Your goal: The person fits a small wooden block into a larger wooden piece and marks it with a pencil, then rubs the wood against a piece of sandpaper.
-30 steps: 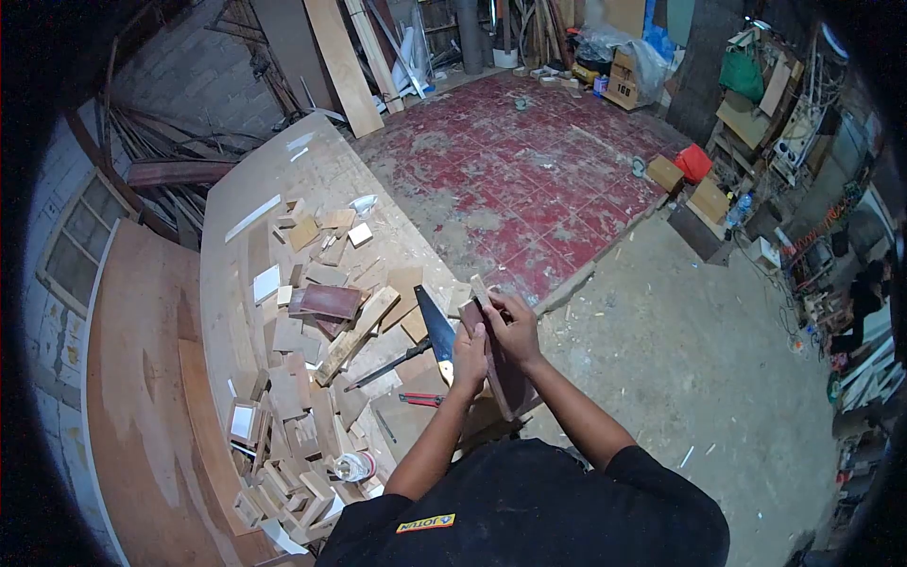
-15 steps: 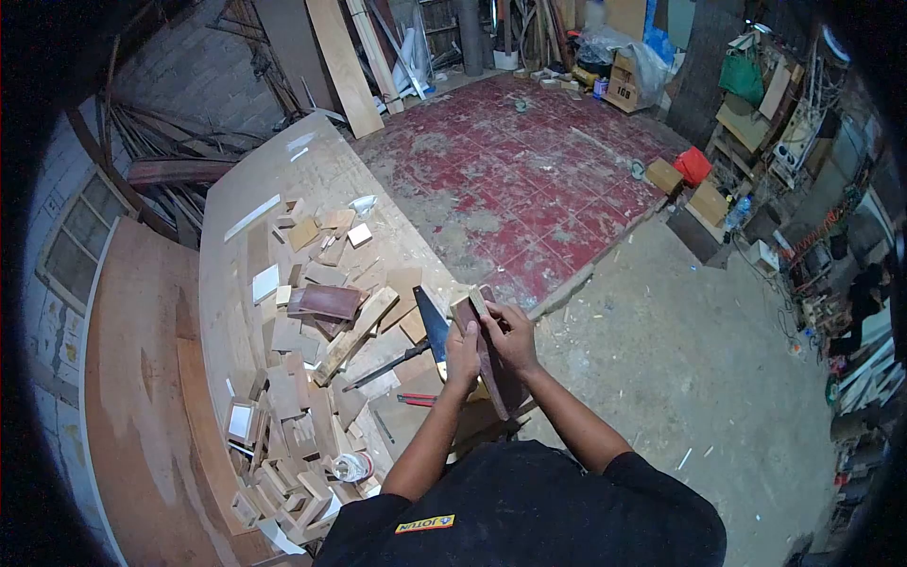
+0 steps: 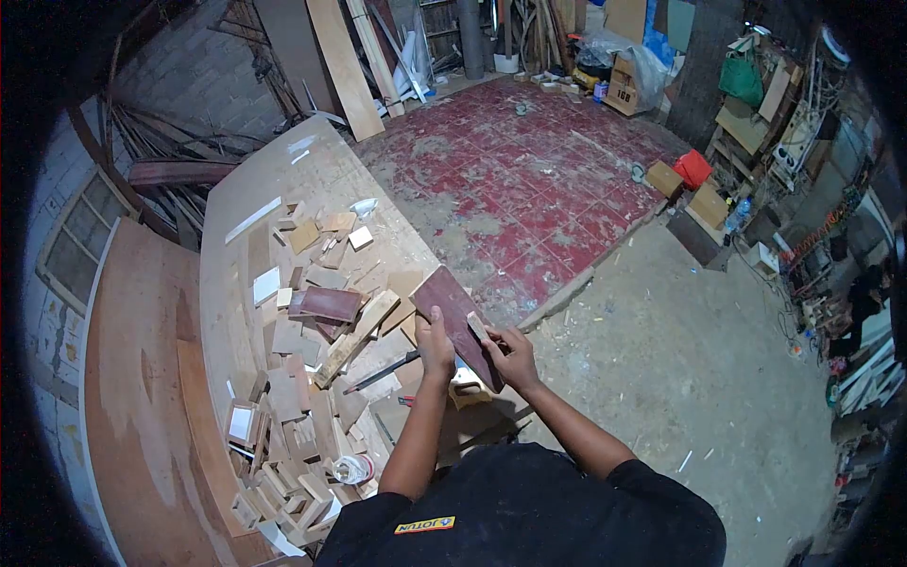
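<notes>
A flat reddish-brown board (image 3: 448,304) is held up in front of me, its broad face turned towards me. My left hand (image 3: 436,352) grips its left edge, thumb on the face. In my right hand (image 3: 513,359) is a small wood piece (image 3: 478,328), held against the board's right side. Beneath the board, the yellow handle of a saw (image 3: 470,389) shows at the bench edge; most of its blade is hidden. A dark rod-like tool (image 3: 382,370) lies left of my left hand.
Wood offcuts (image 3: 302,430) and a longer block (image 3: 357,337) cover much of the workbench (image 3: 227,312). A white roll or jar (image 3: 353,469) sits near its front. Boxes (image 3: 707,203) stand at the right, beyond the red tiled floor (image 3: 529,180).
The board has turned from nearly edge-on to showing its broad face, and its top has tilted left. My left hand has shifted left, and the small piece now shows separately in my right hand.
</notes>
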Tool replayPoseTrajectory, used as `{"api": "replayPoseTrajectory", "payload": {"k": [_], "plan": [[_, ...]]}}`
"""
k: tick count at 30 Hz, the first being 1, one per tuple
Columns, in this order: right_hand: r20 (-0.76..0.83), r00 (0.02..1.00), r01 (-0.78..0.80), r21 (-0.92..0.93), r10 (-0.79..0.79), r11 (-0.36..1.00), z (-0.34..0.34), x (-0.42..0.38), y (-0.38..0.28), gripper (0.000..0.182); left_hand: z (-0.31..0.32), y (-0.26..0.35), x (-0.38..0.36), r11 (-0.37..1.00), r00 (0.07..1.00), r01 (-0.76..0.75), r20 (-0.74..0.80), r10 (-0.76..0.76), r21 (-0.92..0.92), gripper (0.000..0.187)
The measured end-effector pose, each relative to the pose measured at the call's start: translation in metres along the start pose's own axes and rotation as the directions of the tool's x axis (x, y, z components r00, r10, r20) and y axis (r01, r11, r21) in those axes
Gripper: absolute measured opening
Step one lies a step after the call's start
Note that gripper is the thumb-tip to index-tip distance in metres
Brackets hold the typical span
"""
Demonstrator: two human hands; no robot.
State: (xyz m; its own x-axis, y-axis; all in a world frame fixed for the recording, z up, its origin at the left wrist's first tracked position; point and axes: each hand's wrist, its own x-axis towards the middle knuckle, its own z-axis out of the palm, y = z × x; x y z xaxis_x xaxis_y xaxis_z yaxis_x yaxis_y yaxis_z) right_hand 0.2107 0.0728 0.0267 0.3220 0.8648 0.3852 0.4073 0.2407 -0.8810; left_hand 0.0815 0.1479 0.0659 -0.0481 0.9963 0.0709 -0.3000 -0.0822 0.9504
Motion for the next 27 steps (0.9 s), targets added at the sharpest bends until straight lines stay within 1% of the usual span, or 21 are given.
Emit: {"api": "replayPoseTrajectory", "payload": {"k": [1,3,4,6,7,8,10,11,15,17,18,20,21,23,24,25,26,27], "plan": [[-0.004,1.000,0.008,0.011,-0.008,1.000,0.000,0.001,-0.001,0.025,0.000,-0.002,-0.001,1.000,1.000,0.001,0.001,-0.001,0.000,0.034],[-0.022,1.000,0.006,0.042,-0.005,0.999,0.001,0.007,-0.004,0.025,-0.002,-0.009,-0.002,0.994,1.000,-0.011,0.025,0.008,0.106,0.033],[-0.040,0.999,0.006,0.074,-0.003,0.997,0.001,0.010,-0.007,0.026,-0.003,-0.017,-0.003,0.994,1.000,-0.012,0.024,0.009,0.106,0.033],[-0.044,0.999,-0.009,0.074,0.012,0.997,0.001,0.017,-0.012,0.026,-0.003,-0.024,-0.010,0.985,0.994,0.059,0.080,-0.073,0.161,0.034],[-0.050,0.998,-0.025,0.073,0.029,0.997,0.000,0.021,-0.015,0.026,-0.001,-0.024,-0.014,0.986,0.983,0.097,0.140,-0.116,0.137,0.035],[-0.051,0.998,-0.025,0.072,0.029,0.997,-0.001,0.026,-0.017,0.026,0.003,-0.026,-0.021,0.987,0.982,0.100,0.150,-0.118,0.124,0.036],[-0.087,0.995,0.044,0.045,-0.040,0.998,-0.001,0.034,-0.017,0.026,0.002,-0.029,-0.029,0.975,0.949,0.151,0.251,-0.190,0.166,0.035],[-0.093,0.995,0.029,0.053,-0.024,0.998,-0.001,0.037,-0.017,0.026,0.004,-0.032,-0.032,0.980,0.956,0.100,0.256,-0.143,0.174,0.035],[-0.097,0.994,0.062,0.038,-0.058,0.997,-0.002,0.035,-0.022,0.026,0.006,-0.032,-0.031,0.992,0.966,0.073,0.238,-0.097,0.108,0.036],[-0.048,0.998,0.054,0.052,-0.052,0.997,0.001,0.024,-0.024,0.026,0.001,-0.039,-0.021,0.987,0.997,0.046,0.056,-0.055,0.155,0.037],[-0.047,0.998,0.055,0.052,-0.052,0.997,0.002,0.019,-0.022,0.026,0.010,-0.017,-0.022,0.999,0.999,0.044,-0.001,-0.044,-0.011,0.036],[0.009,0.999,0.051,-0.044,-0.051,0.998,0.003,0.008,-0.018,0.025,0.002,-0.020,-0.008,0.993,0.986,-0.119,-0.118,0.118,-0.006,0.038],[0.023,0.999,0.041,-0.016,-0.040,0.999,0.003,0.005,-0.016,0.025,0.000,-0.015,-0.005,0.993,0.986,-0.121,-0.118,0.119,-0.007,0.038],[0.029,0.999,0.046,0.017,-0.046,0.999,0.004,0.002,-0.010,0.025,-0.002,-0.005,-0.001,0.986,0.983,-0.132,-0.141,0.116,-0.106,0.037],[0.036,0.998,0.048,0.049,-0.050,0.998,0.004,0.003,-0.008,0.026,-0.001,-0.006,-0.002,0.985,0.983,-0.133,-0.143,0.117,-0.106,0.037],[0.037,0.998,0.048,0.051,-0.050,0.998,0.005,0.005,-0.006,0.026,0.000,-0.007,-0.004,0.997,0.993,-0.079,-0.092,0.079,0.004,0.037],[0.005,0.999,0.038,0.038,-0.038,0.999,0.006,0.009,-0.004,0.026,0.000,-0.009,-0.007,0.993,0.998,-0.030,-0.045,0.035,0.118,0.038],[-0.028,0.999,0.028,0.025,-0.028,0.999,0.005,0.016,-0.006,0.026,-0.002,-0.011,-0.010,0.965,0.993,0.083,0.063,-0.101,0.249,0.038]]}}
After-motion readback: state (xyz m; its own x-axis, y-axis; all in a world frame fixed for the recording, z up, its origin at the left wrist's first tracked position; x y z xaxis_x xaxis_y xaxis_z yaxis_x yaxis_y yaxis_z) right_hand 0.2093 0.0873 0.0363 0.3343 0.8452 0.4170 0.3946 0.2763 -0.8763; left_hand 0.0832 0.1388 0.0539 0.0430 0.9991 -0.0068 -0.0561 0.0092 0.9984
